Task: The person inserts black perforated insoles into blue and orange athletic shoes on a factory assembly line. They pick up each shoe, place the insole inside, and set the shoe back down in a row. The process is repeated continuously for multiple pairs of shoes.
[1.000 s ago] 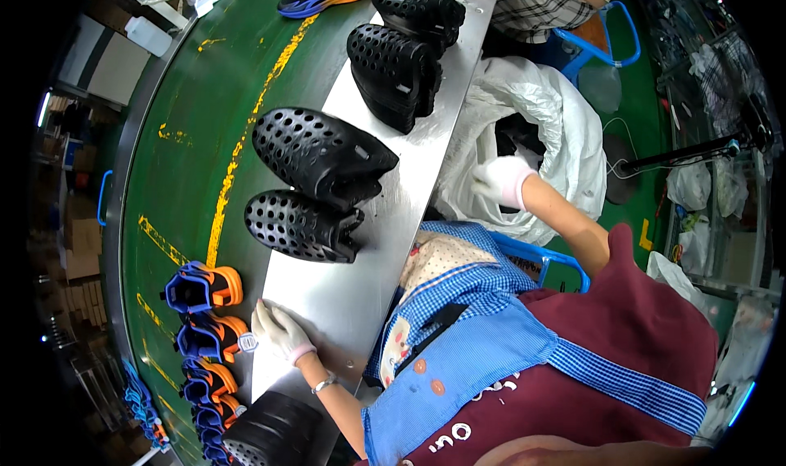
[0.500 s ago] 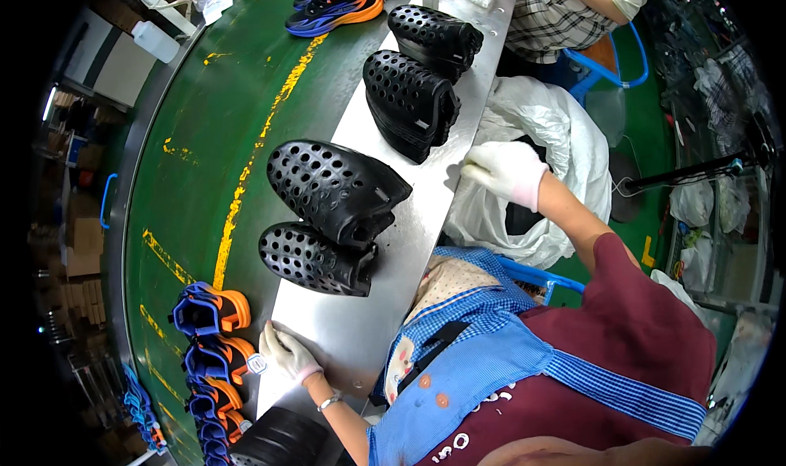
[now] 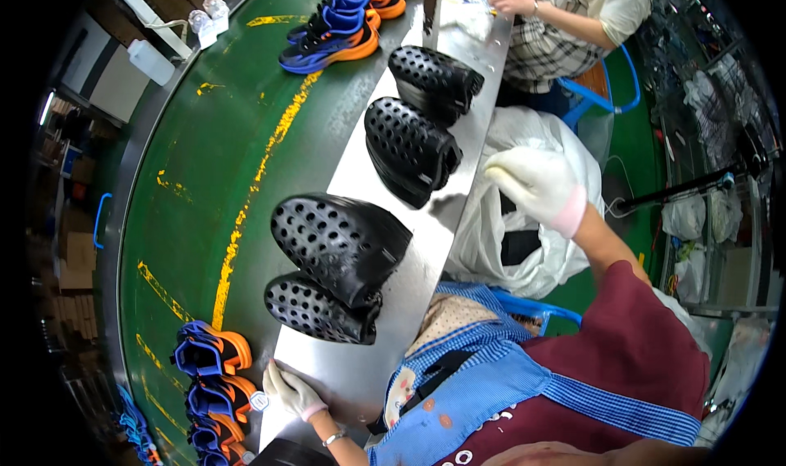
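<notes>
Where the black perforated forms are set: on the counter, one pair toward 8 o'clock, one toward 12.
Left hand: rested at 7 o'clock; grip apart, beside blue-and-orange shoes.
Right hand: raised near 3 o'clock, against the white sack; grip contents cannot be told.
Forms done: four apparently set out; what is left is not shown.

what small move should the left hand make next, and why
Perhaps a short reach left to the blue-and-orange sneaker level with it: the gloved left hand rests beside the shoe row, seemingly empty, on the metal ledge.
</notes>
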{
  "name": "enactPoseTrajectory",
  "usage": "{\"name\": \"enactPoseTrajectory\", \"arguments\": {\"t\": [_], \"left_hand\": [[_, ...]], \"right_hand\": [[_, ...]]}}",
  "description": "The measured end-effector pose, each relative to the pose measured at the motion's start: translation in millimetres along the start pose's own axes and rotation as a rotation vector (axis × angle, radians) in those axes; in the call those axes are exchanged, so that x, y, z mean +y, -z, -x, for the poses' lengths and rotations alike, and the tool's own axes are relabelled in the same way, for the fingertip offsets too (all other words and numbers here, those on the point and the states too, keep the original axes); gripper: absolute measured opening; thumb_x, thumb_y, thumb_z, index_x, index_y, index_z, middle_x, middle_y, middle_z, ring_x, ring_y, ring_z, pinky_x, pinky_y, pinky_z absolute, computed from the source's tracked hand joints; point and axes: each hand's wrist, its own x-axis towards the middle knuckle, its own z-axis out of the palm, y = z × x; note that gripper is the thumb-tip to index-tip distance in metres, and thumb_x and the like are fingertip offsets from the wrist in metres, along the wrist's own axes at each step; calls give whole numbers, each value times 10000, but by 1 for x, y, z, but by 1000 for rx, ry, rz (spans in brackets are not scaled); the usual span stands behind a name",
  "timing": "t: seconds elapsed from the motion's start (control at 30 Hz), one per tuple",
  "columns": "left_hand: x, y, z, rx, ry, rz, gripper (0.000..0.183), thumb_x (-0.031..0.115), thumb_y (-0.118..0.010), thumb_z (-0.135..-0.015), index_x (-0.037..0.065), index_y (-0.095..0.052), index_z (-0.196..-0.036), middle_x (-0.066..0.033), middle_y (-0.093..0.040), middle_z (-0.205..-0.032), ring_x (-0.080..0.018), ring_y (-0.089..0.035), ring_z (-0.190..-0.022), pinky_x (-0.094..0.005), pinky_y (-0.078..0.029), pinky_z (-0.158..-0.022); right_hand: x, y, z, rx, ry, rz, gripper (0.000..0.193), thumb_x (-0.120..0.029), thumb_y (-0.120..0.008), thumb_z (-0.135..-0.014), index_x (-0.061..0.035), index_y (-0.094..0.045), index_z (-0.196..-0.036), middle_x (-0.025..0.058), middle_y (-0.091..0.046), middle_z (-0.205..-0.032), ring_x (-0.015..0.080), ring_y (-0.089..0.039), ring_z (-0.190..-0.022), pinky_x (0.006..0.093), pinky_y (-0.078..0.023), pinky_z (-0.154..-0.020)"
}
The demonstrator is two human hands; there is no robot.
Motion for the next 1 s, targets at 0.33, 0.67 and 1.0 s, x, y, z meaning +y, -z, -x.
{"name": "enactPoseTrajectory", "arguments": {"t": [0.33,0.67,1.0], "left_hand": [[5,-3,-3,-6,24,-59,317,52,-496,-903,-22,-634,-1179,-215,-591,-1182,-365,-537,-1103,-448,-405,-981],[26,0,-17,-23,111,-38,306,17,-518,-844,-27,-654,-1115,-184,-603,-1131,-350,-541,-1081,-458,-405,-979],[37,1,-29,8,94,-78,285,-41,-548,-827,-19,-669,-1084,-172,-624,-1111,-347,-563,-1066,-444,-430,-975]], "right_hand": [[22,-21,-257,-163,316,312,219,-239,-559,-911,-56,-673,-951,158,-669,-848,326,-659,-798,399,-521,-712],[152,-169,-427,-499,56,794,364,-288,-564,-846,-13,-664,-1062,242,-674,-1035,386,-649,-989,442,-514,-875],[187,-217,-453,-654,30,935,268,-219,-597,-848,-100,-706,-1062,132,-697,-1053,285,-664,-964,434,-523,-849]]}}
